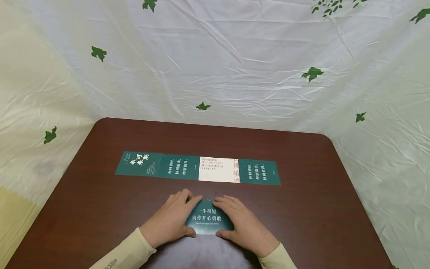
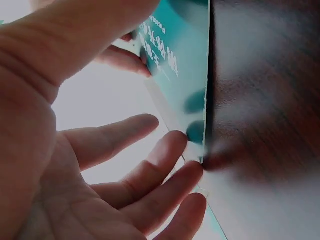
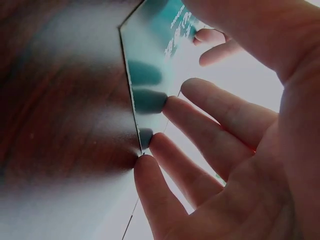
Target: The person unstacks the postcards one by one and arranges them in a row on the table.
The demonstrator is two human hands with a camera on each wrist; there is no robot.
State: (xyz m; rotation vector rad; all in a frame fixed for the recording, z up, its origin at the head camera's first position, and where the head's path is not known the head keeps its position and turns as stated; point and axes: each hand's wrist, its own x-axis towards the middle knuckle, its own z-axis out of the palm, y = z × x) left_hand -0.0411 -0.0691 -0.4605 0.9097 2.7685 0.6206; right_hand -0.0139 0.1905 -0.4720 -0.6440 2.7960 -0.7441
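Observation:
A dark green card [image 1: 207, 226] with white lettering lies on the table near its front, between both hands. My left hand [image 1: 169, 220] is at its left side, thumb by the near corner and fingers by the far one. On the opposite side my right hand [image 1: 246, 226] mirrors this. In the left wrist view, loosely stretched fingers touch the card [image 2: 187, 65] by its corner. Fingertips and their reflections meet on the glossy card [image 3: 145, 55] in the right wrist view. Neither hand curls round it.
Beyond the hands, a row of cards runs side by side: a green card [image 1: 134, 170] at the left end, another green card [image 1: 161, 168], a white card [image 1: 218, 175], and a green card [image 1: 268, 177] at the right. The brown table [image 1: 319, 205] meets a white curtain [image 1: 252, 93] behind.

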